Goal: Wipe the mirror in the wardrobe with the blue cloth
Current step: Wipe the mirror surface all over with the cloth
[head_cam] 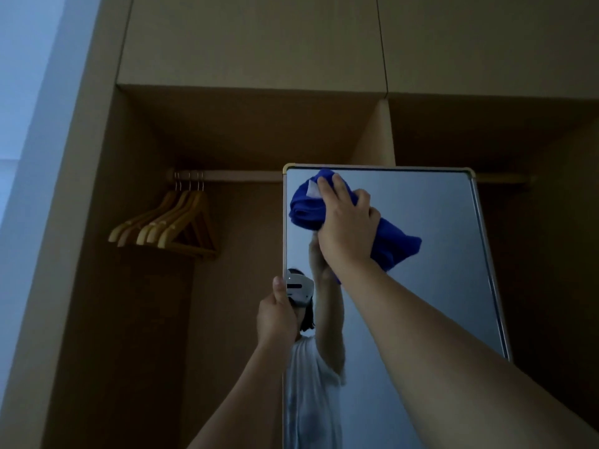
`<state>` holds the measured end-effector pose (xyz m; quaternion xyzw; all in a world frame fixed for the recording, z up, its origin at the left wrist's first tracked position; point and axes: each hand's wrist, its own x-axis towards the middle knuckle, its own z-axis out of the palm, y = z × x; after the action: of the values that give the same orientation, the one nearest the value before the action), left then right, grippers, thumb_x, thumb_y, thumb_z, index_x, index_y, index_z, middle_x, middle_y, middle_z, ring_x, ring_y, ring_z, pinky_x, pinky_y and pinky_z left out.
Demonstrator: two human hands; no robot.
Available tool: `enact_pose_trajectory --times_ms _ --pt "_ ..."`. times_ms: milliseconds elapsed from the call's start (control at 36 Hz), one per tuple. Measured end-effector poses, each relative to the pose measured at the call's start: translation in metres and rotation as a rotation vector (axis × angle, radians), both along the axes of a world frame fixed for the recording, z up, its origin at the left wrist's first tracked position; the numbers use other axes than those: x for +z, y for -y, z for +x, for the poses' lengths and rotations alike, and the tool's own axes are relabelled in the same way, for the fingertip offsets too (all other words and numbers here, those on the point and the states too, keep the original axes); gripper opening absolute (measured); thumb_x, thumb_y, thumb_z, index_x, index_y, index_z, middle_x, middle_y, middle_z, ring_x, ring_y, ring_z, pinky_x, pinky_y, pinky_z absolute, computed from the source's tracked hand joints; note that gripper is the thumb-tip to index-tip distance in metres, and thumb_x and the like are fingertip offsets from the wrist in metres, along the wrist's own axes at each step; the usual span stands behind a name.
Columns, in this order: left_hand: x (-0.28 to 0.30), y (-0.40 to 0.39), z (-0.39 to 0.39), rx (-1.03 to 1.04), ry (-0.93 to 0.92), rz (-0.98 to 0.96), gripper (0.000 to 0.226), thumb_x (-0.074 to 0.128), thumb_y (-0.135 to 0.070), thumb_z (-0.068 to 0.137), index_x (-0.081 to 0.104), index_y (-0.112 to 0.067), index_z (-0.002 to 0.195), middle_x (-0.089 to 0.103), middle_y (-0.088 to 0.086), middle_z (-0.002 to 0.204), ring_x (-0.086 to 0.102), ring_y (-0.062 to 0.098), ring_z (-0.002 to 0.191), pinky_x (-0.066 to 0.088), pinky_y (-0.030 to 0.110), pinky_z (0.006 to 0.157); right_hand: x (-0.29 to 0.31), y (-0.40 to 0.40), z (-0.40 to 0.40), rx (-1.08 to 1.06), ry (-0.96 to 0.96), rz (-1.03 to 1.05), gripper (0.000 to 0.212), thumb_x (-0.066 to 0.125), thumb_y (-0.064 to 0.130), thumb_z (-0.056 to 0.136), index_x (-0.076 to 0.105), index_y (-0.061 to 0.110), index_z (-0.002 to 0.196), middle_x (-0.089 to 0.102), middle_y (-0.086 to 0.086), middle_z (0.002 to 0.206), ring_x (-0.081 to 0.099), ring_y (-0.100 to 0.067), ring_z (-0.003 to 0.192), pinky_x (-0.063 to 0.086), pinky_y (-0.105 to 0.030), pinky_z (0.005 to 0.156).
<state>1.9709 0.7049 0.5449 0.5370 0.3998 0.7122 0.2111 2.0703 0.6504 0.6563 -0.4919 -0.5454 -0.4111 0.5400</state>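
Right hand [348, 222] raised, pressing blue cloth [311, 209], mirror [437, 254]

Mirror [421, 286] btm cut off by frame edge; blue cloth [308, 209] partly hidden behind right hand [348, 228].

The tall rectangular glass mirror [421, 270] is smooth and glossy, edged by a thin pale metal frame [486, 254] with brass-coloured corner caps. The crumpled blue cloth [311, 209] looks soft, matt and fleecy. The tan wooden wardrobe [252, 43] has matt panels, and the light wooden hangers [168, 225] look smooth and slightly shiny.
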Motion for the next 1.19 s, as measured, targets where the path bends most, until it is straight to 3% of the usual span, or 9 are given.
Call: enact_pose_trajectory --times_ms 167,278,417,500,722,944,1028,1111,1194 --pt "0.001 0.003 -0.001 -0.032 -0.054 0.016 0.058 0.023 -0.053 0.094 0.038 -0.016 0.053 0.034 -0.008 0.034 0.033 0.008 0.037 0.027 0.023 0.045 0.011 0.001 -0.016 0.014 0.037 -0.003 0.073 0.061 0.013 0.084 0.025 0.029 0.146 0.021 0.001 0.155 0.027 -0.031 0.132 0.028 -0.049 0.102" --pt "0.002 0.006 -0.002 -0.115 0.009 -0.01 0.055 0.026 -0.052 0.095 0.053 -0.013 0.066 0.051 0.002 0.057 0.049 0.015 0.056 0.042 0.027 0.054 -0.035 0.0 -0.021 0.084 0.082 0.103 0.072 0.073 0.011 0.07 0.047 0.023 0.136 0.044 -0.001 0.145 0.042 -0.034 0.125 0.034 -0.052 0.097" --pt "0.002 0.003 -0.003 -0.075 -0.027 0.035 0.057 0.023 -0.047 0.097 0.054 -0.012 0.065 0.053 0.001 0.056 0.05 0.012 0.052 0.04 0.021 0.048 -0.063 -0.003 -0.018 0.076 0.107 0.175 0.068 0.08 0.008 0.058 0.062 0.018 0.123 0.059 -0.004 0.131 0.055 -0.037 0.112 0.044 -0.055 0.088" --pt "0.003 0.002 -0.002 -0.134 0.025 0.008 0.053 0.026 -0.049 0.096 0.058 -0.015 0.07 0.057 0.005 0.064 0.055 0.018 0.062 0.046 0.029 0.061 -0.044 0.001 -0.015 0.04 0.15 0.115 0.069 0.077 0.008 0.064 0.057 0.021 0.129 0.055 -0.001 0.135 0.05 -0.035 0.117 0.04 -0.053 0.092" --pt "-0.002 -0.005 -0.004 -0.098 0.021 0.002 0.057 0.028 -0.054 0.093 0.055 -0.015 0.062 0.048 -0.007 0.042 0.046 0.009 0.044 0.037 0.024 0.049 0.002 -0.003 -0.026 -0.013 0.132 0.03 0.069 0.062 0.013 0.083 0.031 0.029 0.143 0.031 0.003 0.151 0.028 -0.03 0.131 0.023 -0.05 0.102" --pt "-0.002 -0.006 -0.004 -0.114 0.01 0.02 0.055 0.027 -0.052 0.094 0.046 -0.018 0.054 0.041 -0.009 0.032 0.039 0.005 0.035 0.032 0.023 0.048 0.031 -0.001 -0.03 -0.007 0.108 -0.011 0.066 0.056 0.014 0.089 0.026 0.032 0.145 0.022 0.003 0.155 0.023 -0.032 0.135 0.019 -0.053 0.105" --pt "-0.003 -0.005 -0.003 -0.076 0.001 0.032 0.058 0.026 -0.054 0.093 0.05 -0.014 0.059 0.045 -0.007 0.041 0.043 0.008 0.042 0.035 0.024 0.05 0.026 0.001 -0.031 0.011 0.095 0.001 0.064 0.055 0.012 0.088 0.029 0.031 0.143 0.026 0.003 0.153 0.025 -0.032 0.134 0.021 -0.052 0.104" --pt "-0.003 -0.002 -0.003 -0.087 0.009 0.026 0.063 0.024 -0.056 0.093 0.06 -0.007 0.077 0.058 0.01 0.067 0.056 0.022 0.064 0.045 0.034 0.064 0.009 0.004 -0.032 0.029 0.065 0.042 0.064 0.062 0.014 0.08 0.039 0.027 0.138 0.037 0.001 0.147 0.033 -0.031 0.127 0.027 -0.051 0.099" --pt "-0.001 0.002 -0.002 -0.109 0.018 0.019 0.058 0.026 -0.055 0.093 0.057 -0.01 0.074 0.057 0.011 0.071 0.055 0.024 0.068 0.046 0.037 0.067 -0.021 0.002 -0.029 0.01 0.074 0.084 0.065 0.069 0.018 0.072 0.047 0.022 0.133 0.046 -0.003 0.14 0.043 -0.033 0.12 0.035 -0.051 0.094"
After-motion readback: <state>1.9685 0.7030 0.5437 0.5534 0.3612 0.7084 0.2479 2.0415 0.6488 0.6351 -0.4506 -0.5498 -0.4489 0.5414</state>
